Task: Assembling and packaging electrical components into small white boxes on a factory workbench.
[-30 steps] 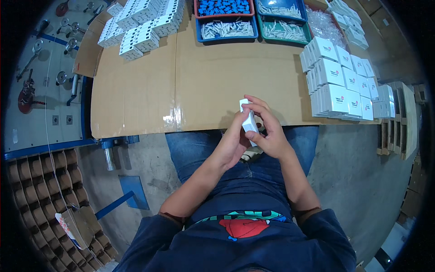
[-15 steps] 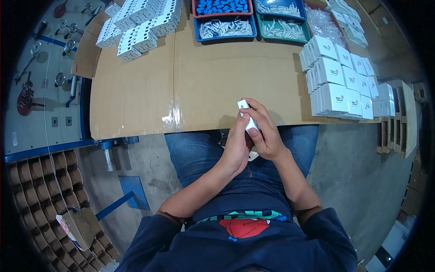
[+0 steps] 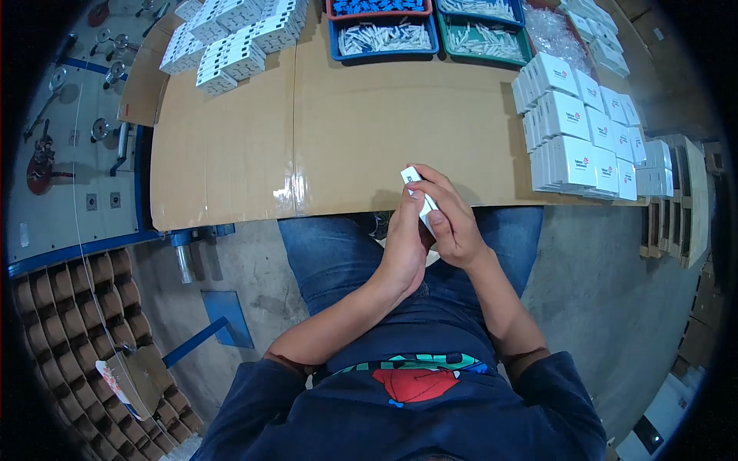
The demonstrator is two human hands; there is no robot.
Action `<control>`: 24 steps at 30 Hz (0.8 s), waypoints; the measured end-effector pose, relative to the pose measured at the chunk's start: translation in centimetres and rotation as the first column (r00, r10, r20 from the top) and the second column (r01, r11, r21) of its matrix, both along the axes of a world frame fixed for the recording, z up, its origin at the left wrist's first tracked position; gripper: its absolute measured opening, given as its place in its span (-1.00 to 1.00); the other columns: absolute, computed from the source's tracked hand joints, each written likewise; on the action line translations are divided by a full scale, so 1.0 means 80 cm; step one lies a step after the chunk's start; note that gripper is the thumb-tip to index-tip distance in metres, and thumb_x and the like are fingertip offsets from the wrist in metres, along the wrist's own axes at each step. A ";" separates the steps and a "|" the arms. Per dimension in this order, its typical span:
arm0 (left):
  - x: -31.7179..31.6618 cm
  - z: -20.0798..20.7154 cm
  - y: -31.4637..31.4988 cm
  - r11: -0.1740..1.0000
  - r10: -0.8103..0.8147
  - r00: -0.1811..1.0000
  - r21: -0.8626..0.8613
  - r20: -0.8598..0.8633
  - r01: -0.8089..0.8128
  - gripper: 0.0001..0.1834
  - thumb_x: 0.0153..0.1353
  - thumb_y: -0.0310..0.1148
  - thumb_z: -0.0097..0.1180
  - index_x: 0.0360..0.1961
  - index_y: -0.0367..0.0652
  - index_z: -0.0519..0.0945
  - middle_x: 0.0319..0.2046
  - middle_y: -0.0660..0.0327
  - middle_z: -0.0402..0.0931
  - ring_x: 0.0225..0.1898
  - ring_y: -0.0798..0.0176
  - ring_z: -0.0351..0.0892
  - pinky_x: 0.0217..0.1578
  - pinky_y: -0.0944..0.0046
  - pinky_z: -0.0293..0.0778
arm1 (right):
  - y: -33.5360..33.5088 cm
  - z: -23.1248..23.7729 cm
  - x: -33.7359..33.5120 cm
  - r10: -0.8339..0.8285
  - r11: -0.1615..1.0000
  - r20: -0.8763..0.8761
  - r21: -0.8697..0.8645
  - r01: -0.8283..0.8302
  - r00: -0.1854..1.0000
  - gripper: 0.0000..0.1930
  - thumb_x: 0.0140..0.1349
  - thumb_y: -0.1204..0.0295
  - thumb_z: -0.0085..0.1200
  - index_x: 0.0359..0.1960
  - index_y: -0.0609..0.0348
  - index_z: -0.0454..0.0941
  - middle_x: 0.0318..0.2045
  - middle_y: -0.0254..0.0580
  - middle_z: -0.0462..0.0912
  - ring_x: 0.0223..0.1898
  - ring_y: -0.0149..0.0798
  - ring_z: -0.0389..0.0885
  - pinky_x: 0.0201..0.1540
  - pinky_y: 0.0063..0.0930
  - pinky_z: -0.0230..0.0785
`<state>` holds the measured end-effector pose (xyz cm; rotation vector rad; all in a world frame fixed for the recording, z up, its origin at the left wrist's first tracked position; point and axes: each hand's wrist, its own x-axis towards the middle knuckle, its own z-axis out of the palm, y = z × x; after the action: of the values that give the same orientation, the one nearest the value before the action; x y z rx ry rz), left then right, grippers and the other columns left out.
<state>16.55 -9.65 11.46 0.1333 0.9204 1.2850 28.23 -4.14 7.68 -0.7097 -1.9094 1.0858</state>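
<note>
Near the table's front edge, above my lap, a small white box (image 3: 427, 205) is held narrow side up between my two hands. My left hand (image 3: 403, 247) is closed along its left side, fingers pointing away from me. Closed over the other side is my right hand (image 3: 460, 228), its thumb on the near end and its fingers bent across the top. Much of the box is covered by the fingers and palms.
Brown cardboard (image 3: 231, 154) covers the table. White boxes with dark marks (image 3: 231, 65) are stacked back left; more white boxes (image 3: 573, 165) stand right. Behind are a blue tray (image 3: 334, 54) and a green tray (image 3: 492, 61) of white sticks, and a red tray of blue pieces (image 3: 377, 6).
Both hands keep their grip on the white box, with only a slight shift of the fingers. The whole view has moved a little.
</note>
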 end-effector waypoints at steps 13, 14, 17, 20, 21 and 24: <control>-0.030 -0.016 0.018 0.995 -0.093 0.993 -0.036 0.067 0.096 -0.30 0.52 0.26 -0.31 0.32 -0.11 0.39 0.11 0.13 0.51 0.13 0.10 0.59 0.08 -0.03 0.57 | 0.023 0.012 0.025 0.049 0.978 -0.006 -0.201 -0.049 0.999 -0.28 0.40 0.06 0.17 0.47 0.20 0.34 0.50 0.14 0.29 0.55 0.12 0.20 0.56 -0.04 -0.01; -0.037 -0.020 0.019 0.991 -0.124 0.986 -0.039 0.115 0.129 -0.27 0.51 0.29 -0.35 0.34 -0.09 0.37 0.13 0.10 0.52 0.14 0.05 0.60 0.03 -0.07 0.61 | 0.024 0.015 0.028 0.048 0.979 -0.009 -0.197 -0.049 0.999 -0.28 0.40 0.06 0.17 0.47 0.20 0.34 0.50 0.14 0.29 0.55 0.12 0.20 0.56 -0.04 -0.01; -0.041 -0.004 0.028 0.982 -0.157 0.979 -0.088 0.131 0.169 -0.14 0.47 0.43 -0.49 0.37 -0.07 0.37 0.12 0.05 0.55 0.17 -0.06 0.61 -0.02 -0.12 0.66 | 0.016 0.027 0.032 0.105 0.994 0.194 -0.051 -0.097 0.975 -0.15 0.20 0.08 0.37 0.48 0.15 0.34 0.52 0.06 0.28 0.56 0.09 0.18 0.58 0.10 -0.10; -0.038 0.000 0.027 0.974 -0.179 0.978 -0.121 0.109 0.192 -0.02 0.41 0.55 -0.56 0.36 -0.07 0.38 0.08 0.06 0.56 0.12 0.01 0.63 0.02 -0.06 0.64 | 0.008 0.027 0.020 0.117 0.989 0.205 -0.111 -0.096 0.972 -0.10 0.00 0.14 0.52 0.43 0.07 0.42 0.48 -0.01 0.35 0.52 0.07 0.26 0.57 0.11 -0.05; -0.036 -0.012 0.025 0.984 -0.142 0.988 -0.096 0.061 0.147 0.00 0.38 0.57 -0.56 0.35 -0.08 0.38 0.07 0.07 0.56 0.08 0.05 0.63 0.03 0.00 0.63 | 0.008 0.024 0.021 0.113 0.990 0.204 -0.109 -0.092 0.972 -0.10 0.00 0.14 0.52 0.43 0.07 0.42 0.48 -0.01 0.35 0.52 0.07 0.26 0.57 0.11 -0.05; -0.030 -0.029 0.017 0.992 -0.124 0.991 0.003 -0.043 0.124 0.01 0.36 0.58 -0.52 0.34 -0.11 0.39 0.04 0.10 0.56 0.04 0.14 0.63 0.06 0.10 0.60 | 0.016 0.022 0.020 0.058 0.997 0.194 -0.051 -0.049 0.979 -0.14 -0.01 0.16 0.53 0.38 0.09 0.46 0.42 -0.02 0.43 0.44 0.07 0.37 0.52 0.03 0.11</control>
<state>14.17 -8.31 9.14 0.2200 0.9312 1.1731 29.83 -2.89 9.45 -0.8198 -2.0857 1.1315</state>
